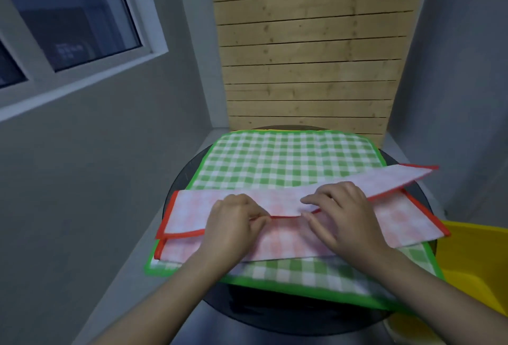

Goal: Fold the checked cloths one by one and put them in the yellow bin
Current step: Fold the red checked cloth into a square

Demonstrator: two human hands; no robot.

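A red-edged pink checked cloth [398,221] lies partly folded across the near half of a green-edged green checked cloth [286,160], which is spread flat over a round dark table [181,179]. My left hand [233,223] pinches the red hem of the folded-over flap near its middle. My right hand [341,212] pinches the same hem just to the right. The flap's right end [406,177] is lifted and points to the far right. The yellow bin [472,267] stands low at the right of the table.
A wall of pale wooden slats [310,50] rises behind the table. Grey walls close in on both sides, with a window [68,14] in the left one. A thin yellow edge shows under the green cloth's far side.
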